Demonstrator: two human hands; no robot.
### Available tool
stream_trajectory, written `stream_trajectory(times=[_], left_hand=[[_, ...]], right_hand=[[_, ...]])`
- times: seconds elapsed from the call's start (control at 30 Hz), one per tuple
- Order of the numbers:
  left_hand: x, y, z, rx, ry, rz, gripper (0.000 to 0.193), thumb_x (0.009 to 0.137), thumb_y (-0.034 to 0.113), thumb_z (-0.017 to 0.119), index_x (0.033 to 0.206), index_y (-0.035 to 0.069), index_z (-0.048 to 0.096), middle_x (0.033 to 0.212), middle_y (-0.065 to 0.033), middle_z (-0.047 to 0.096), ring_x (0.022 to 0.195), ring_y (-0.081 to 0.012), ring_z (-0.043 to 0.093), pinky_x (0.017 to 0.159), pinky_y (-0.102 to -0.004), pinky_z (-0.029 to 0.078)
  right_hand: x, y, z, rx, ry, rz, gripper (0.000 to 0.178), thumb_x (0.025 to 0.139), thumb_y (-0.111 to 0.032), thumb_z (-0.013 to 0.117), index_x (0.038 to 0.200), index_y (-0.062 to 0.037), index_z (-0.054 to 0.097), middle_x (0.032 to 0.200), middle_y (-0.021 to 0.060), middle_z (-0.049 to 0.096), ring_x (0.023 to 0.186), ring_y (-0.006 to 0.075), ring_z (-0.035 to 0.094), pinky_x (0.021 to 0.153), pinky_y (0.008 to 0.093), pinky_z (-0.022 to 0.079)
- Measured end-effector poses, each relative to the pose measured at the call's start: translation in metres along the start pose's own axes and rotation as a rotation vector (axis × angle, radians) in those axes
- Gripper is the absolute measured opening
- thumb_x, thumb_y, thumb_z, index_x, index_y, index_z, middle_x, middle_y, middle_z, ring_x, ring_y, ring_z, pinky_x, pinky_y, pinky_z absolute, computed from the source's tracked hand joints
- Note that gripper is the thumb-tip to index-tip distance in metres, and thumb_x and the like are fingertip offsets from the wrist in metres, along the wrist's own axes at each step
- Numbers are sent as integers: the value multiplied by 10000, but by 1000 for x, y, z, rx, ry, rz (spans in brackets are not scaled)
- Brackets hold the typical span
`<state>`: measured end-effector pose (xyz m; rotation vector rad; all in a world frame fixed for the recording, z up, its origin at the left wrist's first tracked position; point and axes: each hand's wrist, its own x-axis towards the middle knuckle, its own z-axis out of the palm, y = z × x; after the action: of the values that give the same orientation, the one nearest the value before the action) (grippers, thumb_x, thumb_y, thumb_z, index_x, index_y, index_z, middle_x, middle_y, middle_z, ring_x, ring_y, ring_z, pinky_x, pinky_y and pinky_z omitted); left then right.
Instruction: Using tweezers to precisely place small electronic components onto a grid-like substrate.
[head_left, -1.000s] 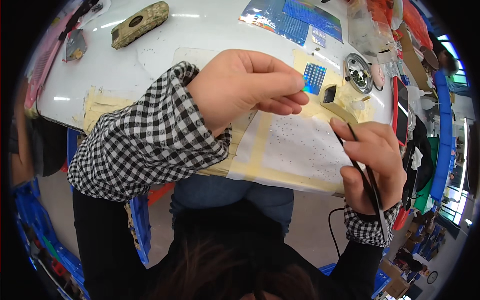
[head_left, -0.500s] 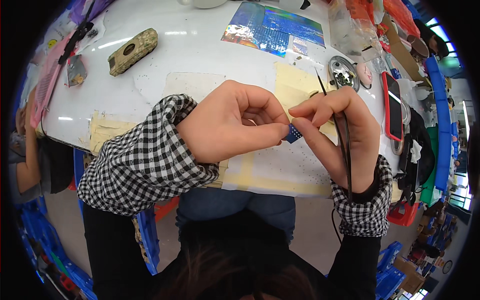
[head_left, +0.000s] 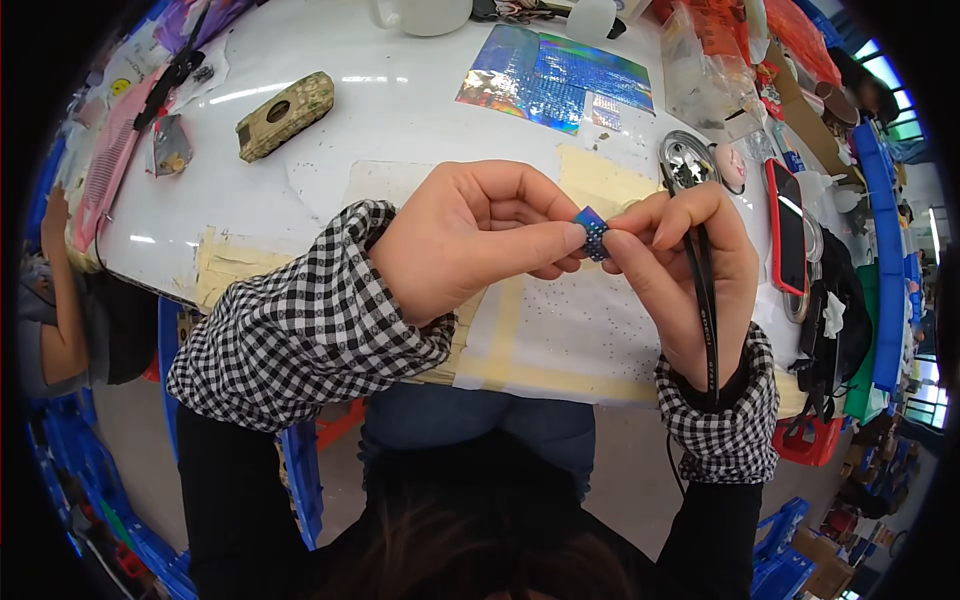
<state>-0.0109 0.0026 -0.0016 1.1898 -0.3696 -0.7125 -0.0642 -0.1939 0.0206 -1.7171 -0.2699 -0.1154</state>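
Between both hands is a small blue, shiny piece of sticker sheet (head_left: 592,226) dotted with pale spots. My left hand (head_left: 450,240) pinches its left edge between thumb and forefinger, the other fingers curled beneath. At its right edge are the thumb and forefinger of my right hand (head_left: 690,275), closed together; whether they grip the piece or only touch it is hard to see. Black tweezers (head_left: 708,320) are tucked in my right hand and run down across the palm toward the wrist. Below the hands, white paper (head_left: 570,330) is scattered with tiny dark specks.
Holographic sheets (head_left: 600,70) lie at the back, and a camouflage toy tank hull (head_left: 285,117) at the far left. A red-cased phone (head_left: 787,225), a coiled cable (head_left: 690,160) and plastic bags (head_left: 705,75) crowd the right. Another person's arm (head_left: 60,290) shows at the left edge.
The blue piece has risen and turned, showing more of its dotted face between the fingers. The tweezers have swung more upright in my right hand. The whole view has shifted slightly.
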Motion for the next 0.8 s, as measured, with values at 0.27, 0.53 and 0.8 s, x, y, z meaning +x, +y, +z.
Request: stream_trajectory(times=[0.27,0.53,0.8], left_hand=[[0,1,2,13,53,3,158,866,131,642,952,-1,627,836,-65,668,755,-106,644,708,-227,526],[2,2,0,6,129,-2,162,865,138,640,944,-3,626,806,-58,658,707,-90,621,666,-221,512],[0,-2,-2,15,158,20,185,867,146,640,972,-6,644,808,-51,657,704,-81,612,672,-218,506]], right_hand=[[-2,3,2,4,-18,-37,174,856,-41,628,903,-16,463,952,115,608,866,114,591,783,247,477],[-4,11,-10,-380,-13,-372,615,845,-481,583,1180,26,489,1015,128,593,904,195,596,799,300,469],[1,-2,-5,-675,-68,-553,365,664,-115,811,949,-3,612,951,158,664,847,294,643,748,351,516]])
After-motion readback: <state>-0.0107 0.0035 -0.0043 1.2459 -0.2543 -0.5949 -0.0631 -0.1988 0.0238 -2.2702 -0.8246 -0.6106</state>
